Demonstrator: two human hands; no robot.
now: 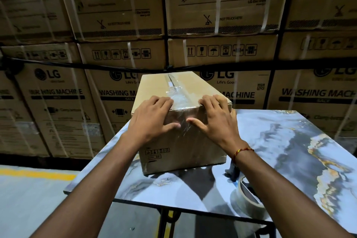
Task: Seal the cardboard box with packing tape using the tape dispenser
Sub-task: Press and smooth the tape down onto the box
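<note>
We see a dim warehouse bay where a marble-patterned tabletop (289, 141) stands before a wall of strapped washing-machine cartons (63, 102), with grey concrete floor (29, 199) and a yellow floor line (38, 174) at lower left.

Brown cardboard box (181, 91) upright on table, clear tape (174, 92) along top seam; tape dispenser (245, 193) just beside it

The cardboard box (181, 121) is sitting on the desk (280, 141). The tape dispenser (245, 195) is lying on the desk near the box's right corner. Behind the box, stacked cartons (212, 25) are standing, and the floor (29, 199) is lying left of it.
</note>
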